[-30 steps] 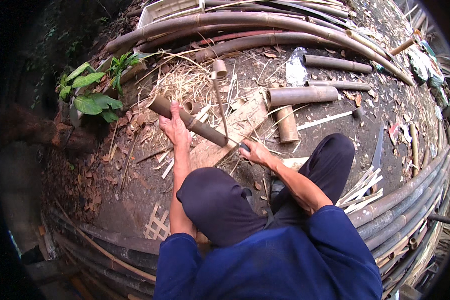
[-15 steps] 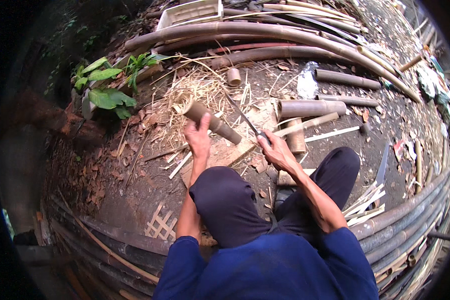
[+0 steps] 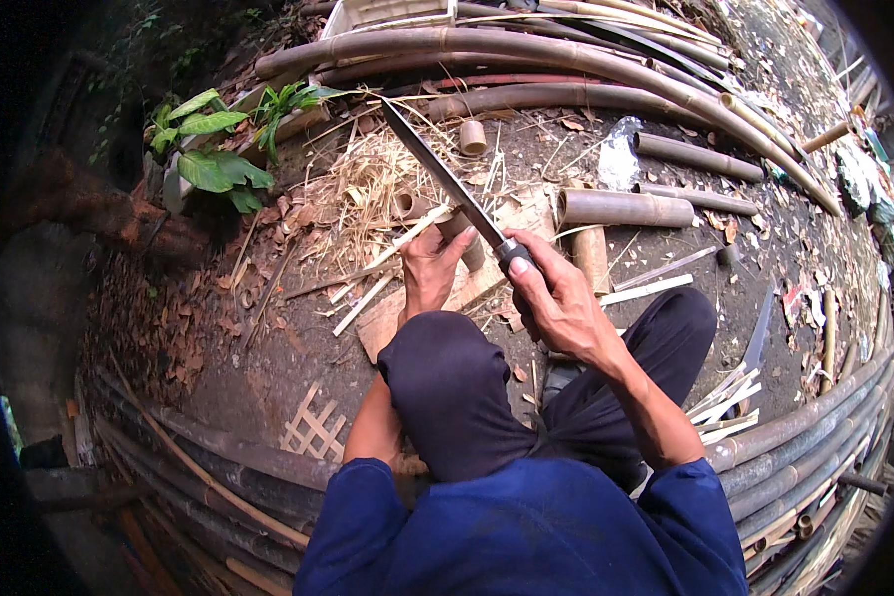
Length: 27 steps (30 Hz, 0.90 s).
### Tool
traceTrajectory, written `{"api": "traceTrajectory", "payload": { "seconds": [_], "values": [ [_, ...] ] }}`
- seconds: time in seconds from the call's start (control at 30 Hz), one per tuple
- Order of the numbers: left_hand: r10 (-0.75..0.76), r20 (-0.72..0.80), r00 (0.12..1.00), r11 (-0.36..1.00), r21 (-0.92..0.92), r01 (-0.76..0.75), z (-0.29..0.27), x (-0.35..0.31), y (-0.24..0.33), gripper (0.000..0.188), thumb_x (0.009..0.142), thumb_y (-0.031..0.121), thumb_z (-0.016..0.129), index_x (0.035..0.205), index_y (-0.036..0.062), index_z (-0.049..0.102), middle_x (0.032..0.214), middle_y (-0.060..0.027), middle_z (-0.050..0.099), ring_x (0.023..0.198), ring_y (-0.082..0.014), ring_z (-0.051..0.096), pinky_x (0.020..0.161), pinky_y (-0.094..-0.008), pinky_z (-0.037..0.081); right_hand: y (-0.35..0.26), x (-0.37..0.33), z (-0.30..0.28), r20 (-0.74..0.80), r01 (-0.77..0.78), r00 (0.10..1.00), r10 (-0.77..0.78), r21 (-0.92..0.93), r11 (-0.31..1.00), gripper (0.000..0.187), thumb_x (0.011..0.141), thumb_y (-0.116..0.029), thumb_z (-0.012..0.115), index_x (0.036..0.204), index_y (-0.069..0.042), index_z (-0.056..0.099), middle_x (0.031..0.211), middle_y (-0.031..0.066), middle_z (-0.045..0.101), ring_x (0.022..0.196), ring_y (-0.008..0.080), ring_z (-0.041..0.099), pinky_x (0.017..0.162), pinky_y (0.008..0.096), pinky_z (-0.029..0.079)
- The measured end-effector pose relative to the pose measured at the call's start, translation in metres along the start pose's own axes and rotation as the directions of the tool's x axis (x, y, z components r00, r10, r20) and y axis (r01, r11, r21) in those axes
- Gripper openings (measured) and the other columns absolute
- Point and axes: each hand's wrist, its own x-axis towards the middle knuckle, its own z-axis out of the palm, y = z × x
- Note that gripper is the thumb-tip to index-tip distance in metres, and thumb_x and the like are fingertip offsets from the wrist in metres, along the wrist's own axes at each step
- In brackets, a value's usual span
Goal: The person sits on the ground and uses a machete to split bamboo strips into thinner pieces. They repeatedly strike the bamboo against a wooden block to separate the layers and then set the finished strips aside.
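Note:
A brown bamboo tube [image 3: 475,255] stands tilted over the wooden board, partly hidden by the knife and my left hand. My left hand [image 3: 432,266] is closed around it, thumb toward the right side. A pale bamboo strip [image 3: 397,246] runs from that hand down to the left; whether the fingers also grip it cannot be told. In front of the tube, my right hand [image 3: 556,296] grips a long knife [image 3: 445,177] by its dark handle. Its blade points up and left, above the tube. The wooden board [image 3: 382,323] lies below both hands.
Pale shavings [image 3: 358,194] heap beyond the board. Bamboo sections [image 3: 626,209] lie to the right, near a saw blade [image 3: 762,328] and split strips [image 3: 730,402]. Long poles [image 3: 517,48] cross the back, and more poles [image 3: 795,432] lie near me. A leafy plant [image 3: 219,169] is at left.
The knife has been raised, its blade swinging up and left. My left hand has shifted right with the tube, now largely hidden. A pale strip now shows beside that hand.

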Motion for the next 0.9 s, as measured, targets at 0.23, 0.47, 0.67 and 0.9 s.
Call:
{"api": "traceTrajectory", "payload": {
  "seconds": [0.23,0.47,0.67,0.9],
  "values": [
    [0.024,0.040,0.999,0.978,0.205,-0.032,-0.004,-0.004,-0.006,0.018,0.082,0.014,0.075,0.083,-0.0026,0.067,0.065,-0.0133,0.062,0.055,-0.0194,0.056,0.053,-0.0347,0.043,-0.003,-0.002,0.001,0.018,-0.012,1.000,0.011,0.040,0.999,0.038,0.102,-0.030,0.045,0.132,-0.006,0.049,0.070,0.0023,0.052,0.058,0.0096,0.047,0.055,0.0294,0.041],
    [0.133,0.001,0.991,0.962,0.240,-0.129,0.000,-0.008,-0.004,0.017,0.082,0.014,0.074,0.084,-0.0017,0.066,0.064,-0.0155,0.059,0.054,-0.0283,0.055,0.053,-0.0380,0.042,-0.009,-0.014,0.025,0.155,-0.232,0.971,0.184,0.408,0.883,0.040,0.105,-0.032,0.039,0.138,-0.009,0.038,0.069,0.0028,0.051,0.053,0.0118,0.052,0.050,0.0308,0.044],
    [0.057,-0.014,0.998,0.986,0.158,-0.054,-0.005,-0.006,-0.004,0.032,0.079,0.017,0.079,0.067,-0.0018,0.057,0.051,-0.0107,0.047,0.046,-0.0159,0.042,0.047,-0.0369,0.034,-0.030,-0.004,-0.007,0.116,0.037,0.993,-0.015,-0.191,0.981,0.035,0.100,-0.026,0.046,0.130,-0.007,0.047,0.075,0.0235,0.063,0.074,0.0456,0.065,0.065,0.0508,0.048],
    [-0.128,0.064,0.990,0.988,0.092,0.122,-0.005,0.011,0.030,0.018,0.084,0.018,0.073,0.086,0.0004,0.069,0.064,-0.0116,0.066,0.056,-0.0154,0.062,0.056,-0.0309,0.047,-0.008,-0.008,0.011,-0.048,0.156,0.984,-0.169,-0.204,0.966,0.038,0.099,-0.021,0.050,0.134,-0.008,0.042,0.086,0.0267,0.063,0.074,0.0469,0.063,0.064,0.0489,0.049]
  ]
}}
